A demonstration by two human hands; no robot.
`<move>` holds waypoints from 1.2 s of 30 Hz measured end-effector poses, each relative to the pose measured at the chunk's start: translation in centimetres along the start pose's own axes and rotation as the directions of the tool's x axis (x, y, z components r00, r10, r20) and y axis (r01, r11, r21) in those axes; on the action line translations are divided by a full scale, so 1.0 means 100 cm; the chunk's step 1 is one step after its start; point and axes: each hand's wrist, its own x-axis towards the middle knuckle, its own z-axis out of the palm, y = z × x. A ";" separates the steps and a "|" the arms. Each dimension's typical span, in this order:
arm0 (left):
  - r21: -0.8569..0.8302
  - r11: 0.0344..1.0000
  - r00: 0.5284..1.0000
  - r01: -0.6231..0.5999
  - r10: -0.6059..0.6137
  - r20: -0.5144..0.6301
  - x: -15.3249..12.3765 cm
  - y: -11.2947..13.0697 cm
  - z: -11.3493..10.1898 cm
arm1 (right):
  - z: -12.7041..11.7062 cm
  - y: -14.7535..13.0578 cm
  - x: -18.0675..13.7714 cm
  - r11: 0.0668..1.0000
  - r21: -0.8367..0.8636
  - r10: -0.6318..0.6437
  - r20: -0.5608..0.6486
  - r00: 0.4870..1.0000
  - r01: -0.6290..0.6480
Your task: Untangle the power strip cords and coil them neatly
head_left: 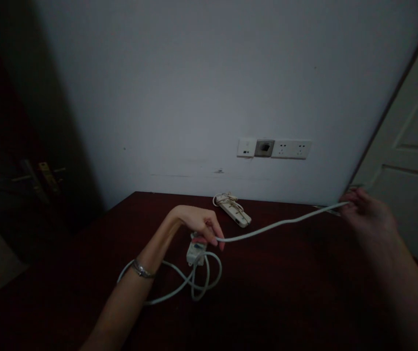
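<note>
A white cable (pixel 281 222) stretches between my two hands above the dark red table. My left hand (pixel 201 225) is closed on it near the middle, wrist bent, fingers pointing down. At the right my right hand (pixel 364 209) pinches the cable further along; its fingers are slightly blurred. Just below my left hand sits a white block (pixel 196 252), perhaps a socket box or adapter, partly hidden by the fingers. Loose loops of white cable (pixel 209 287) lie in front of it and run left under my forearm.
A white power strip (pixel 235 210) with its cord wound round it lies at the table's (pixel 267 302) back. Wall sockets (pixel 291 149) and a grey socket plate (pixel 264 148) are on the wall behind. Doors stand at the left (pixel 29 175) and right (pixel 413 185).
</note>
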 end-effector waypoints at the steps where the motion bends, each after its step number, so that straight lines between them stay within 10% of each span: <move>1: 0.018 1.000 0.999 0.017 -0.017 0.031 0.009 0.001 0.006 | -0.001 -0.003 -0.001 0.995 0.048 0.083 0.015 0.996 -0.083; 12: 0.034 0.997 0.986 0.076 -0.080 0.148 0.054 -0.010 0.028 | 0.003 -0.013 -0.016 0.950 0.188 0.227 0.135 0.965 -0.250; 20: -0.472 0.854 0.964 -0.219 0.264 0.032 0.082 0.008 0.052 | 0.042 -0.012 -0.064 0.559 0.641 0.416 0.333 0.846 -0.527; 25: -0.659 0.708 0.950 -0.254 0.311 -0.033 0.076 0.012 0.051 | 0.037 -0.001 -0.055 0.519 0.688 0.430 0.304 0.850 -0.508; 31: -0.450 0.886 0.986 -0.112 0.156 0.061 0.093 0.002 0.062 | 0.037 -0.002 -0.055 0.509 0.705 0.424 0.293 0.857 -0.494; 36: -0.437 0.888 0.974 -0.141 0.045 -0.223 0.111 -0.009 0.062 | 0.027 -0.020 -0.049 0.483 0.749 0.417 0.259 0.871 -0.454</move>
